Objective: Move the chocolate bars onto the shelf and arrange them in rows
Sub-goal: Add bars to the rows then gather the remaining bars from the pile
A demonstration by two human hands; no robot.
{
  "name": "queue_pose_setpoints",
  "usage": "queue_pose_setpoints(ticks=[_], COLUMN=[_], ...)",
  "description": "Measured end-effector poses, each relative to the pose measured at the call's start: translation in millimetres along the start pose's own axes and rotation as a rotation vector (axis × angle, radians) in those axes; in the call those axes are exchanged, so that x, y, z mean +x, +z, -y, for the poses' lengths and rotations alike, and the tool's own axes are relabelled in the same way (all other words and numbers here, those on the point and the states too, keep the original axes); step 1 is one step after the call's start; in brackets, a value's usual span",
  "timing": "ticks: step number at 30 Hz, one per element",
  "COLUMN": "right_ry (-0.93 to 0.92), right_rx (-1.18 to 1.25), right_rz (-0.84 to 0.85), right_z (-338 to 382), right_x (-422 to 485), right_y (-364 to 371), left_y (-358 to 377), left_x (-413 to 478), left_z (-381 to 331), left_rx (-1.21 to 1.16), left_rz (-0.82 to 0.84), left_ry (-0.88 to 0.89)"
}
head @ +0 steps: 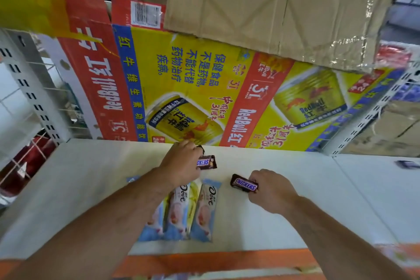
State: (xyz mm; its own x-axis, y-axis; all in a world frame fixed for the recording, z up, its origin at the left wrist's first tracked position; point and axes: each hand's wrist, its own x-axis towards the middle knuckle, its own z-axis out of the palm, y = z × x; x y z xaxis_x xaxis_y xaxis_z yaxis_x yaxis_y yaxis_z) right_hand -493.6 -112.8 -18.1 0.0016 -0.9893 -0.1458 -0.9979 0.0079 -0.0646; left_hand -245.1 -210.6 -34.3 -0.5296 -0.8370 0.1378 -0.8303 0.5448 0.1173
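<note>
Laying bars on the shelf (91,188) seems the step: the left hand (181,163) grasps one Snickers bar (206,162) in its fingers just behind the Dove bars (204,209), the right hand (270,191) a second Snickers bar (244,184) beside them; next, release both aligned.

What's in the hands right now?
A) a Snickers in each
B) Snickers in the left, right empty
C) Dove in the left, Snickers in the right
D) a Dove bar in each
A: the left hand grips a Snickers bar and the right hand grips a second Snickers bar, while the Dove bars lie side by side on the shelf.
</note>
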Motion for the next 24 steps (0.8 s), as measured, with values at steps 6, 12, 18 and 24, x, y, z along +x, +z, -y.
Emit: queue_pose_setpoints(ticks=[6, 12, 18, 24], right_ry=[0.031, -0.027, -0.051, -0.076], right_rx=[0.043, 0.073, 0.075, 0.066], right_rz=[-0.161, -0.229, -0.286, -0.289], right_z=[-19, -42, -97, -175], right_x=[-35, -75, -144, -233], right_y=[-4, -11, -13, -19], left_y=[-12, -21, -29, -24], left_x=[-12, -27, -47, -70], left_z=[-36, -102, -192, -296], left_rx=[-0.381, -0.513, -0.7, -0.797], left_rz=[-0.07, -0.097, -0.067, -0.05], left_ry=[-0.071, -0.01, -0.057, -0.082])
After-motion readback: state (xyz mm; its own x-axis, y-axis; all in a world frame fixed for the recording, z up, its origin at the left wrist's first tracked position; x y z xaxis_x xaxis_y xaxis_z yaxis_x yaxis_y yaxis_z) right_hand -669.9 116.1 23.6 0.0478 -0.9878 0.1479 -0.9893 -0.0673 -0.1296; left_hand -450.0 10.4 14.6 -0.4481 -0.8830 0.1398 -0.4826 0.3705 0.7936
